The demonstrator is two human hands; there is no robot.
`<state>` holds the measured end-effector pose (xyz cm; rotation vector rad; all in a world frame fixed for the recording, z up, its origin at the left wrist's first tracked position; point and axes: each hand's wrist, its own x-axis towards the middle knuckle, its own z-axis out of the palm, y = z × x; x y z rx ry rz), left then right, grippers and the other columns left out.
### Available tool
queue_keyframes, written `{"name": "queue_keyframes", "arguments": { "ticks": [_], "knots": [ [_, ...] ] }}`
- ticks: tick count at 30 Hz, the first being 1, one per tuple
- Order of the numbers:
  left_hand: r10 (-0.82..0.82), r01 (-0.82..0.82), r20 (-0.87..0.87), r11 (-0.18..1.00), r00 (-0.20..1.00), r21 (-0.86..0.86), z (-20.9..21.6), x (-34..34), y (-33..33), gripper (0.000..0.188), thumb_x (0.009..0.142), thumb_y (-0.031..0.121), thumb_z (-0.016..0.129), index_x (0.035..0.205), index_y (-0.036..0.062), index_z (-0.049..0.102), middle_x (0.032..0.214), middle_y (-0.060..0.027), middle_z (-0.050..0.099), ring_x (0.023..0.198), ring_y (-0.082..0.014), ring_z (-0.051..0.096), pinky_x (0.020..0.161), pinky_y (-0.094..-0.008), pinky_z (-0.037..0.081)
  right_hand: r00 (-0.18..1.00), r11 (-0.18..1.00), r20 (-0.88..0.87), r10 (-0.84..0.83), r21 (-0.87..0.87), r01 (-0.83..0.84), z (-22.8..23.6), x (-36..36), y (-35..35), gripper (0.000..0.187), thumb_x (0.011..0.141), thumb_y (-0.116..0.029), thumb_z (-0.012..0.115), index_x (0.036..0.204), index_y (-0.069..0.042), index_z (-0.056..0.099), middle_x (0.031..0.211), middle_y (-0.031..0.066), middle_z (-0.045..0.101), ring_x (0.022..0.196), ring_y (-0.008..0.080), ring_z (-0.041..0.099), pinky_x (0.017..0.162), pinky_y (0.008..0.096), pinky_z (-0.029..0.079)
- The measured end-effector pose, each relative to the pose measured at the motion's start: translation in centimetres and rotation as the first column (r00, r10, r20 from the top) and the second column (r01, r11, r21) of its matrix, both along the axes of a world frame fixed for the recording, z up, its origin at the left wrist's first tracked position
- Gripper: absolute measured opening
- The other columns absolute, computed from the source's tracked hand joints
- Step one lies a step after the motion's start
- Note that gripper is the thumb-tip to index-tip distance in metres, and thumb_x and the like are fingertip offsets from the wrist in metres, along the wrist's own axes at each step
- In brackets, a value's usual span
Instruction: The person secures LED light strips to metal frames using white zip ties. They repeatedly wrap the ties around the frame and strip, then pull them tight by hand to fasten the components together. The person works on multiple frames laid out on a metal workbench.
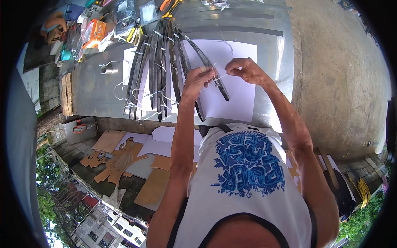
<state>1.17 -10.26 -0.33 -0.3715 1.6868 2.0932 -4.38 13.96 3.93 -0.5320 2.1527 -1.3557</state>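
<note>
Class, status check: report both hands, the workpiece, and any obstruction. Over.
Left hand at long, narrow, dark strip; right hand pinching thin white tie. Whether tie encircles strip, unclear. Similar dark strips fanned leftward, one passing beneath left hand.

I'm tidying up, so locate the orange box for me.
In the head view, the orange box sits upper left on the metal table, left of a plastic bag.
</note>
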Motion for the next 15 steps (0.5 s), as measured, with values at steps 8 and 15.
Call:
{"name": "queue_keyframes", "arguments": {
  "ticks": [8,15],
  "knots": [
    [-0.089,0.06,-0.131,0.976,0.987,-0.21,1.5,0.2,-0.2,0.019,0.091,0.012,0.076,0.107,0.003,0.075,0.084,-0.0015,0.071,0.069,-0.0072,0.059,0.059,-0.0237,0.045,0.942,0.949,-0.322,-0.098,0.254,0.186,-0.7,3.3,1.9,0.012,0.089,-0.009,0.068,0.096,-0.003,0.075,0.092,0.0101,0.071,0.081,0.0312,0.071,0.076,0.0413,0.057],
    [-0.157,0.054,-0.184,0.882,0.97,-0.469,2.0,1.2,0.1,0.02,0.09,0.017,0.076,0.106,0.0047,0.076,0.081,-0.0041,0.073,0.065,-0.0084,0.061,0.059,-0.0243,0.049,0.835,0.949,-0.543,0.087,0.3,0.096,-1.4,4.1,-1.6,0.009,0.084,-0.008,0.069,0.093,-0.008,0.07,0.09,0.0083,0.062,0.086,0.0295,0.068,0.074,0.0412,0.058]
  ]
}}
